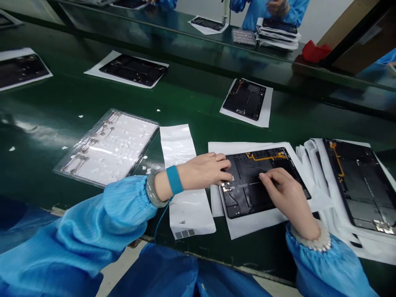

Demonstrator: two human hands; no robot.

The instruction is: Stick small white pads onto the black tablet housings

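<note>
A black device housing with an orange flex strip along its far edge lies on white sheets in front of me. My left hand rests at its left edge with fingers curled beside the small metallic connector; whether it grips anything there is hidden. Over the middle of the housing, my right hand pinches thumb and forefinger together, and whatever may be between the fingertips is too small to name. Left of the housing is a long white wrapper, partly under my left wrist.
A clear tray holds small coiled parts and white scraps. At right is a stack with another housing on top. More housings lie farther back. Across a raised ledge, people in blue sleeves stand near a red object.
</note>
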